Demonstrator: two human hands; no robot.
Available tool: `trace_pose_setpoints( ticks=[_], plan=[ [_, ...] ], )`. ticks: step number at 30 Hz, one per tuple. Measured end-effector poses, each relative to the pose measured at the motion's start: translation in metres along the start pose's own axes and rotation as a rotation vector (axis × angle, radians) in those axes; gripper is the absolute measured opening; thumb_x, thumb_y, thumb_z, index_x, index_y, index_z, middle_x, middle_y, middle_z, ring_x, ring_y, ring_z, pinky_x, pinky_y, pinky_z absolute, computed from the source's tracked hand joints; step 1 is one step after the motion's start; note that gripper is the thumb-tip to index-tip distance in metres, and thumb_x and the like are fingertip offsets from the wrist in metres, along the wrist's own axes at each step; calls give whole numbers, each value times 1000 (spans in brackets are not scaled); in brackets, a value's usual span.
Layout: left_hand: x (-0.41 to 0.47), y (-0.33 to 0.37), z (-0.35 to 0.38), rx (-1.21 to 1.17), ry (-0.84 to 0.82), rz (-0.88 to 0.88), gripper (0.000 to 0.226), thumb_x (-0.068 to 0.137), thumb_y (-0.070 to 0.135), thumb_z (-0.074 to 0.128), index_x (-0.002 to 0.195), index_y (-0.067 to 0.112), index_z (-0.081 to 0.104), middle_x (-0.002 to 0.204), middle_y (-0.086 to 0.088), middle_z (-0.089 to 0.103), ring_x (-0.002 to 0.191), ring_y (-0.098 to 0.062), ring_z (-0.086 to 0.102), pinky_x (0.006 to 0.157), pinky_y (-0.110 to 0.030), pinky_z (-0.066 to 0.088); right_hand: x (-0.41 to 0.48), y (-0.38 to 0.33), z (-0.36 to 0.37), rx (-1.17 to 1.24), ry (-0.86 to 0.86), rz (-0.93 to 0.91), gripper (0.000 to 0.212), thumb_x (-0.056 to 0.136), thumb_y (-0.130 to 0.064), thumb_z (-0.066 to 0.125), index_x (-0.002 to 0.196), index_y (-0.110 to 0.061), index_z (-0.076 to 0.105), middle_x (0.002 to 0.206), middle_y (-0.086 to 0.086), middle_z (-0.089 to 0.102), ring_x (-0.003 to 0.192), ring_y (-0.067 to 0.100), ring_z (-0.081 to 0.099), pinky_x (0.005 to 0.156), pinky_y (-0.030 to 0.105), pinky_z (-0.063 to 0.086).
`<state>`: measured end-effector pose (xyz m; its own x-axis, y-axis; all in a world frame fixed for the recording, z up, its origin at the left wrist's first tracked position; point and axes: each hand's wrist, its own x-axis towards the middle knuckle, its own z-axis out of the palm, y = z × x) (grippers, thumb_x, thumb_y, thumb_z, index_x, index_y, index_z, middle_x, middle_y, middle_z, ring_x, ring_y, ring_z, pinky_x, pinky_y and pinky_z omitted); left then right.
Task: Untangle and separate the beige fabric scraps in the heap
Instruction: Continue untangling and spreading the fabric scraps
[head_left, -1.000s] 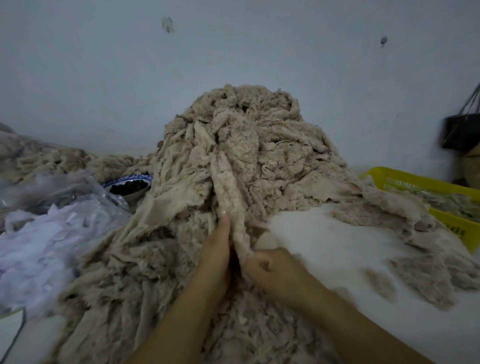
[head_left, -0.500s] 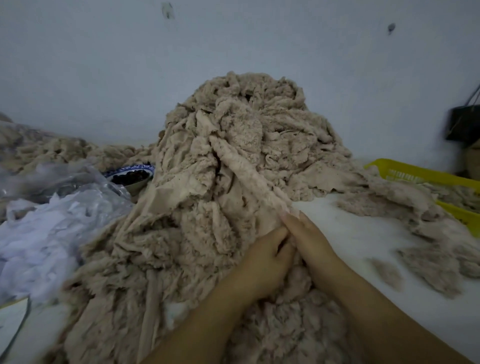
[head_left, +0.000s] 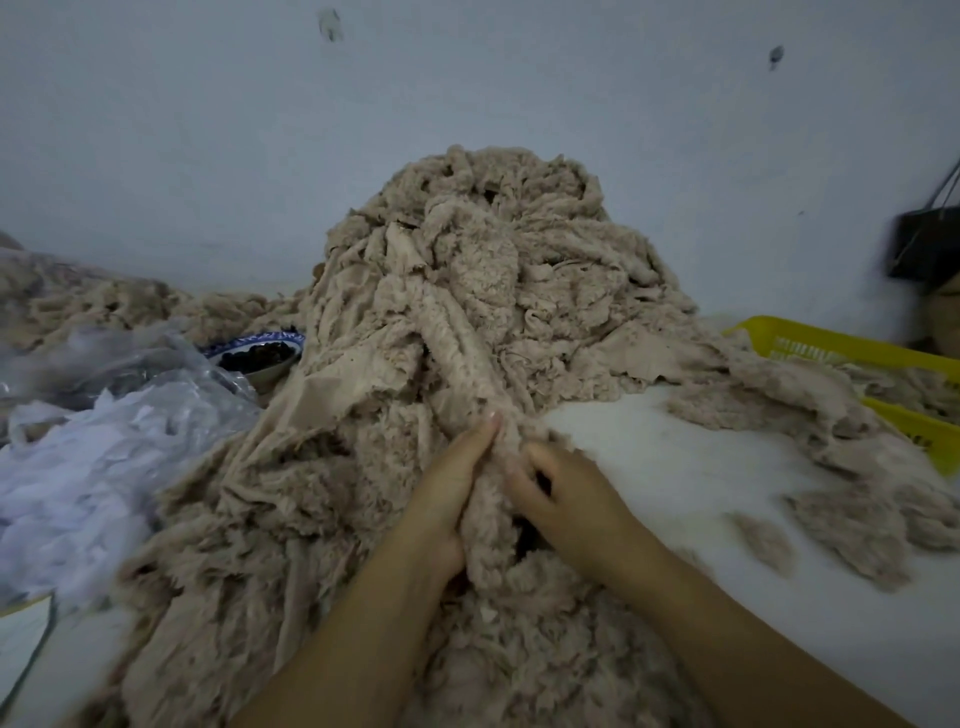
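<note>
Head: left hand (head_left: 451, 486) presses, right hand (head_left: 569, 501) pinches fuzzy beige strip (head_left: 470, 374)

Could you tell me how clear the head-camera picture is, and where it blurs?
Head view: dim, bluish, even light, no glare; the heap of beige fabric scraps is fairly sharp at centre; the black bag at right and the plastic bags at left smear with blur.

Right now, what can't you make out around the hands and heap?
All head view:
- Left hand grip: thumb hidden behind the fuzzy strip.
- Strip's far end: lost in the heap.
- Yellow basket: cut by right edge, partly under scraps.
- Bowl contents: dark, too small.
</note>
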<state>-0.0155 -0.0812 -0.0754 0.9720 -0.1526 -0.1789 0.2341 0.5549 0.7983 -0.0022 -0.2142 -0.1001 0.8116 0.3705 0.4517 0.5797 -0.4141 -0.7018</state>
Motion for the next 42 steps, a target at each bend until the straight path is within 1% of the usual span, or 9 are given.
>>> trace_pose_setpoints(
  ticks=[10, 14, 16, 20, 26, 29, 34, 37, 42],
  plan=[
    [7, 6, -6, -97, 103, 40, 36, 90, 36, 69, 110, 7, 75, 108, -17, 75, 96, -29, 74, 64, -37, 61, 2, 6, -6, 146, 70, 229, 39, 100, -39, 50, 65, -26, 36, 60, -13, 42, 57, 3, 40, 54, 20, 32],
    [3, -5, 0, 162, 93, 147, 25, 97, 27, 61, 103, 9, 77, 101, -13, 77, 91, -22, 75, 66, -28, 60, 2, 4, -1, 431, -23, 452, 67, 72, -88, 47, 111, -37, 64, 117, -16, 66, 113, 9, 60, 102, 35, 45],
    [3, -11, 2, 298, 148, 156, 24, 97, 27, 60, 110, 11, 73, 96, -8, 78, 88, -19, 75, 66, -26, 59, 2, 3, 2, 445, -31, 418, 74, 74, -86, 50, 127, -36, 63, 125, -15, 67, 117, 6, 61, 108, 37, 45],
    [6, -10, -2, 388, 219, 189, 21, 96, 27, 62, 105, 10, 72, 91, -9, 78, 84, -19, 75, 63, -25, 60, 2, 1, 0, 389, 54, 350, 23, 94, -54, 55, 101, -38, 71, 103, -19, 74, 99, 2, 68, 94, 25, 54],
    [12, 2, -15, 250, 386, 183, 34, 94, 30, 63, 66, 14, 73, 64, -6, 70, 49, -15, 65, 43, -21, 48, -5, -15, 4, 279, 13, 57, 37, 98, -49, 49, 76, -21, 58, 68, -9, 57, 64, 8, 57, 61, 24, 46],
    [24, 18, -42, -9, 473, 196, 36, 101, 24, 49, 66, 15, 46, 45, 3, 41, 30, -9, 32, 31, -16, 25, -4, -16, -4, 339, 124, 67, 43, 95, -56, 49, 64, -26, 46, 57, -11, 39, 51, 5, 38, 50, 17, 33],
    [27, 13, -27, -71, 339, 207, 27, 102, 25, 47, 82, 13, 58, 60, 1, 59, 41, -10, 52, 37, -18, 39, 2, -3, -12, 483, 173, 290, 49, 96, -53, 54, 110, -6, 59, 95, 11, 70, 84, 30, 67, 73, 48, 58],
    [21, 10, -19, 135, 185, 58, 65, 89, 68, 48, 120, 13, 63, 92, 4, 78, 75, -6, 74, 53, -20, 56, 4, 4, -8, 678, 152, 374, 11, 99, -36, 57, 107, -43, 57, 93, -27, 71, 89, 0, 70, 69, 22, 59],
    [12, -2, -9, 261, -21, -1, 44, 85, 47, 71, 115, 16, 73, 113, -8, 75, 105, -21, 72, 84, -34, 59, 4, 3, 2, 662, 33, 377, 18, 81, -29, 58, 95, -39, 65, 91, -7, 74, 89, 13, 71, 72, 29, 56]
  ],
)
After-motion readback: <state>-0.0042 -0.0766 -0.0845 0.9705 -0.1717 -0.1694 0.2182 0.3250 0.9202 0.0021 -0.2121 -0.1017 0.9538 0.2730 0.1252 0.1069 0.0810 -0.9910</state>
